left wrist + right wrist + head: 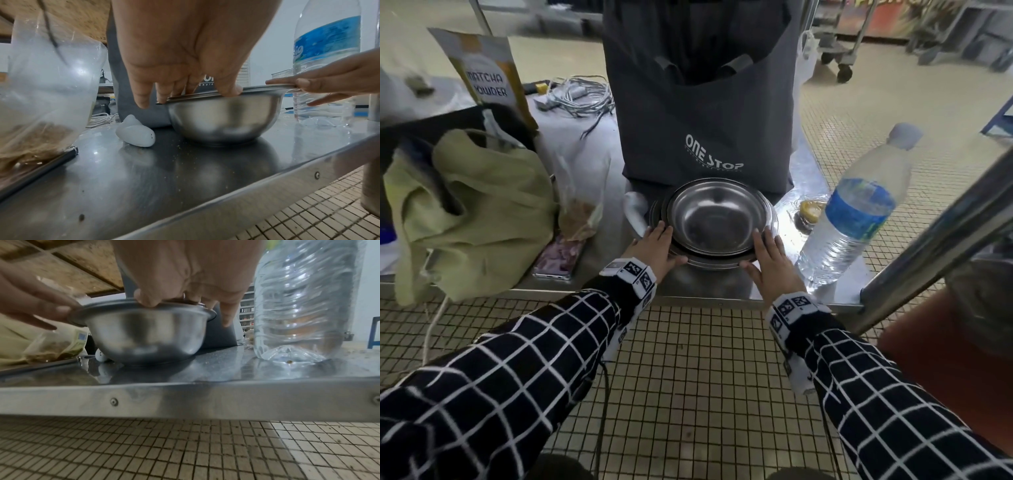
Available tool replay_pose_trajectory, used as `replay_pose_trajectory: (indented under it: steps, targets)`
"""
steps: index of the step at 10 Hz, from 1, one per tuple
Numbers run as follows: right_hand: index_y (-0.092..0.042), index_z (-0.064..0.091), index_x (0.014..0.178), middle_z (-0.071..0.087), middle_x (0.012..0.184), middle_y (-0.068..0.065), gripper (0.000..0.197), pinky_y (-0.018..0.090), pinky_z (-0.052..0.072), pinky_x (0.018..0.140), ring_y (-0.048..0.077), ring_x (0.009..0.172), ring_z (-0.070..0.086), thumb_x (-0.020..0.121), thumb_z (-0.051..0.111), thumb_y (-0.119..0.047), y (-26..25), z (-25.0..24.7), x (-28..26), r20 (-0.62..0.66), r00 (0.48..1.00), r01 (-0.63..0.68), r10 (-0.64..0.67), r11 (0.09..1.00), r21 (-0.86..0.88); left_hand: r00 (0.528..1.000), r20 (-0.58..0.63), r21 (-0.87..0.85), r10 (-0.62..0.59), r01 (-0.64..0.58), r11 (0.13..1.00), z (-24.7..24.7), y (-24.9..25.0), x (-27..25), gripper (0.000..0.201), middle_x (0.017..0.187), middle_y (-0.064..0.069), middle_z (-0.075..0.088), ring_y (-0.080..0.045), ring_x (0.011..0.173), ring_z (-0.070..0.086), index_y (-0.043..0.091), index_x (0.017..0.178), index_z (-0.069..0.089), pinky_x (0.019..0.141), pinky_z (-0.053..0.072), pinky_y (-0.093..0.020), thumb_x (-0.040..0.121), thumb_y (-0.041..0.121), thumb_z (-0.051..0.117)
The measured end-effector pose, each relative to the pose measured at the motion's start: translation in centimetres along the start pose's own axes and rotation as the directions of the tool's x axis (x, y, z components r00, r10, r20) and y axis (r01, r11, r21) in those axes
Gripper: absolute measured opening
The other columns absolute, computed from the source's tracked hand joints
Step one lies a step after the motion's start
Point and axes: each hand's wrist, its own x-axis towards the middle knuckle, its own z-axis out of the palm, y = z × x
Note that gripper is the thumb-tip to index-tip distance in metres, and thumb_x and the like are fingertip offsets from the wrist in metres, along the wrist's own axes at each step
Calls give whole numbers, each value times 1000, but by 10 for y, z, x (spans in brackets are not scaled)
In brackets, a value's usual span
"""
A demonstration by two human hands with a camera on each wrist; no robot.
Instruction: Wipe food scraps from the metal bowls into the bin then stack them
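Both hands, the left hand (654, 245) and right hand (772, 262), grip the rims of the stacked metal bowls (714, 219) near the surface's (185, 178) front edge, between a water bottle (856, 209) and a grey bag (705, 102) reading "ONE STOP".

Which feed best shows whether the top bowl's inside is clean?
The head view: it looks straight down into the top bowl of the nested stack, and its inside looks clear of scraps. Both wrist views sit low at table level and show only the stack's outer wall and rims, gripped by the left hand and right hand.
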Motion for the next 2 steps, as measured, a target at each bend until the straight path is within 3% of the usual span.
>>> replay_pose_trajectory:
  steps: [2]
  targets:
    - [-20,-1,152,-6,160,2,68,40,12,117,27,147,-3,99,35,-42,0,-12,15,41,999,20,-23,996,86,1000,-2,46,10,-10,999,-8,-2,11,77,159,-11,9,-28,145,14,9,150,15,115,24,-46,93,52,44]
